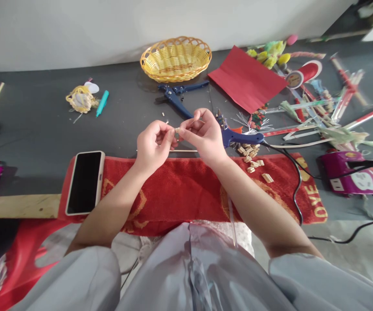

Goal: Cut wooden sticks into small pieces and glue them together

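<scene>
Over the far edge of the red towel (180, 190), my left hand (155, 142) and my right hand (205, 136) meet fingertip to fingertip. Both are closed in a pinch on a small pale piece (177, 131), too small to make out fully. A thin light strand shows at my right fingers. Just right of that hand lies a blue glue gun (243, 137), partly hidden by it. Small pale ridged pieces (251, 151) are heaped beside the gun, several of them on the towel. Blue-handled cutters (176, 98) lie beyond my hands.
A yellow woven basket (176, 77) stands by the wall, with red paper (246, 80) to its right. Craft strips, a red ribbon spool (304, 74) and a purple power block (350, 172) with black cables crowd the right. Leftward are a phone (85, 183) and a teal marker (102, 103).
</scene>
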`<state>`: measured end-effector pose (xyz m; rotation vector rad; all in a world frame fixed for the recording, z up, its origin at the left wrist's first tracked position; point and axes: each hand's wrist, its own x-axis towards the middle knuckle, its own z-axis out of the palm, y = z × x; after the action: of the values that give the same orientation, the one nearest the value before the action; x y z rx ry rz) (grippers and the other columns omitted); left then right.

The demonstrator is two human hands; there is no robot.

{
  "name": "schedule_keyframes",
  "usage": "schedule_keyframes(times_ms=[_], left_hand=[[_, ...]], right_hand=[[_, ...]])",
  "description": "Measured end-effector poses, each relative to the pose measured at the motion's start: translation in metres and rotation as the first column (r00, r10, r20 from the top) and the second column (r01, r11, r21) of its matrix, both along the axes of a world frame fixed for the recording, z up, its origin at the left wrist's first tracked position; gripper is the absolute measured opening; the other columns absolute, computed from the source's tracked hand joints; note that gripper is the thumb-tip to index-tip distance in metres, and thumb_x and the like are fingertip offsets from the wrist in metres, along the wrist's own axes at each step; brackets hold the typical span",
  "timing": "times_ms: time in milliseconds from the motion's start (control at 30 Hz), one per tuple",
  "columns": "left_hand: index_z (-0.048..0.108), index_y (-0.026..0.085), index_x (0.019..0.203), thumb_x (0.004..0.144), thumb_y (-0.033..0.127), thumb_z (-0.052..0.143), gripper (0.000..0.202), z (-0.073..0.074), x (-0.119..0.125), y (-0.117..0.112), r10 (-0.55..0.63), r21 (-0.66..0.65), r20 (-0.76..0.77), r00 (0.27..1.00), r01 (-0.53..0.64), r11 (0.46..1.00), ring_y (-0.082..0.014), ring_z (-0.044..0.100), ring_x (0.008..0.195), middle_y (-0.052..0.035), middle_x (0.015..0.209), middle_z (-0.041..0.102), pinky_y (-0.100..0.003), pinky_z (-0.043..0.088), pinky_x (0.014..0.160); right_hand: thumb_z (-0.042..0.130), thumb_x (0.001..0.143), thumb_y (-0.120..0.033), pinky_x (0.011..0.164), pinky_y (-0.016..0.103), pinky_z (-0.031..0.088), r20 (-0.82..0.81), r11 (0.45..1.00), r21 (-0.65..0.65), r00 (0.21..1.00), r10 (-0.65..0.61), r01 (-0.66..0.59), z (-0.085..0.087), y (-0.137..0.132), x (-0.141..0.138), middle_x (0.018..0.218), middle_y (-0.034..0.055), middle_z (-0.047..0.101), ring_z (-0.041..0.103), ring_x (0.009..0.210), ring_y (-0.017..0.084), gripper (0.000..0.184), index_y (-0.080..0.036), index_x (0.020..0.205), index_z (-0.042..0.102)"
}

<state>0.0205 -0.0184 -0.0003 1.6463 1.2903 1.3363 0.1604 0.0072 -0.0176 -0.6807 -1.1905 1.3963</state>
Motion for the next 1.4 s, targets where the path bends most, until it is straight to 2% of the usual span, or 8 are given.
schedule_keyframes(times_ms=[200, 600, 667, 767, 900, 1000, 1200, 1400], left_hand=[[0.054, 0.020, 0.077, 0.083, 0.045, 0.064, 0.028, -0.002, -0.003, 0.005, 0.096, -0.063, 0.025, 0.995, -0.094, 0.994, -0.0072, 0.060, 0.050, 0.0024, 0.060, 0.063, -0.019, 0.050, 0.047], [0.064, 0.018, 0.083, 0.084, 0.041, 0.064, 0.022, -0.002, -0.004, 0.006, 0.129, -0.045, -0.040, 0.991, -0.131, 0.990, -0.0087, 0.064, 0.059, -0.0005, 0.070, 0.068, -0.018, 0.049, 0.048], [0.063, 0.018, 0.081, 0.082, 0.040, 0.066, 0.022, -0.004, -0.006, 0.008, 0.114, -0.065, -0.059, 0.992, -0.117, 0.991, -0.0081, 0.063, 0.058, -0.0004, 0.070, 0.068, -0.018, 0.048, 0.048], [0.061, 0.020, 0.085, 0.074, 0.040, 0.074, 0.027, -0.005, -0.007, 0.011, 0.054, -0.123, 0.016, 0.998, -0.051, 0.991, -0.0076, 0.062, 0.057, 0.0004, 0.074, 0.067, -0.017, 0.047, 0.045], [0.062, 0.019, 0.079, 0.082, 0.055, 0.061, 0.036, -0.001, -0.007, 0.010, -0.120, -0.232, 0.180, 0.976, 0.160, 0.959, -0.0109, 0.065, 0.059, -0.0018, 0.069, 0.067, -0.019, 0.049, 0.044], [0.063, 0.019, 0.074, 0.079, 0.062, 0.060, 0.044, 0.002, -0.007, 0.007, -0.193, -0.242, 0.258, 0.947, 0.257, 0.936, -0.0121, 0.066, 0.062, -0.0027, 0.069, 0.067, -0.021, 0.051, 0.046], [0.068, 0.021, 0.079, 0.069, 0.061, 0.071, 0.041, 0.005, -0.005, 0.005, -0.182, -0.223, 0.246, 0.952, 0.238, 0.945, -0.0130, 0.067, 0.064, -0.0016, 0.070, 0.069, -0.023, 0.053, 0.049], [0.067, 0.022, 0.080, 0.068, 0.054, 0.076, 0.035, 0.008, -0.006, 0.005, -0.202, -0.204, 0.308, 0.930, 0.272, 0.940, -0.0128, 0.068, 0.066, -0.0007, 0.073, 0.069, -0.024, 0.056, 0.052]], right_hand=[[0.080, 0.067, -0.037, 0.064, 0.024, 0.053, -0.099, 0.999, -0.043, 0.995, 0.025, -0.029, 0.001, 0.001, 0.000, 0.072, -0.0099, 0.059, 0.058, 0.060, 0.006, 0.054, -0.027, 0.087, 0.030], [0.082, 0.065, -0.038, 0.068, 0.024, 0.054, -0.154, 0.989, -0.126, 0.986, 0.062, -0.082, 0.001, 0.002, 0.005, 0.075, -0.0094, 0.058, 0.057, 0.062, 0.005, 0.056, -0.027, 0.089, 0.033], [0.081, 0.067, -0.039, 0.067, 0.024, 0.055, -0.131, 0.995, -0.078, 0.990, 0.052, -0.063, 0.001, 0.002, 0.005, 0.076, -0.0086, 0.058, 0.057, 0.062, 0.006, 0.055, -0.027, 0.089, 0.033], [0.079, 0.070, -0.042, 0.068, 0.028, 0.056, -0.044, 0.999, 0.036, 0.999, 0.012, -0.010, 0.005, -0.002, 0.005, 0.078, -0.0069, 0.056, 0.058, 0.067, 0.008, 0.052, -0.028, 0.089, 0.032], [0.075, 0.075, -0.043, 0.074, 0.035, 0.058, 0.102, 0.984, 0.154, 0.989, -0.111, 0.094, 0.012, -0.011, 0.005, 0.082, -0.0036, 0.055, 0.059, 0.075, 0.013, 0.046, -0.030, 0.089, 0.033], [0.072, 0.078, -0.041, 0.078, 0.037, 0.057, 0.120, 0.959, 0.244, 0.977, -0.175, 0.142, 0.011, -0.016, 0.005, 0.085, -0.0020, 0.055, 0.059, 0.079, 0.014, 0.040, -0.030, 0.090, 0.035], [0.070, 0.079, -0.030, 0.084, 0.042, 0.056, 0.170, 0.927, 0.335, 0.956, -0.238, 0.171, 0.002, -0.017, 0.009, 0.087, -0.0005, 0.054, 0.060, 0.085, 0.017, 0.033, -0.030, 0.092, 0.040], [0.069, 0.078, -0.020, 0.087, 0.045, 0.054, 0.187, 0.906, 0.387, 0.947, -0.260, 0.172, 0.004, -0.020, 0.011, 0.088, -0.0007, 0.055, 0.061, 0.085, 0.017, 0.032, -0.030, 0.091, 0.041]])
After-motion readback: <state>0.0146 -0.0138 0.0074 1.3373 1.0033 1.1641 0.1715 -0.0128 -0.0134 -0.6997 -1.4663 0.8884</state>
